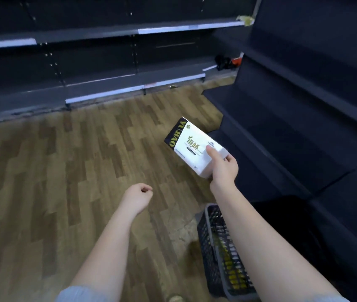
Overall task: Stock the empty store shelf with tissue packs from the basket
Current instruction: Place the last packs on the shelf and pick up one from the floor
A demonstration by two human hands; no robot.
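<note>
Head view. Wood-plank floor [75,171] runs between dark store shelves [303,118], all bare. Your right hand [224,168] grips the white tissue pack [191,147] by its near end, thumb on top; its long axis points away up-left, the right-hand shelving nearest. Your left hand [137,199] hangs loosely curled, holding nothing. Below your right forearm sits the basket [221,247].

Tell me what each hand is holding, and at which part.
The right hand holds a white tissue pack by its near end, thumb on top. The left hand is loosely curled and holds nothing.
</note>
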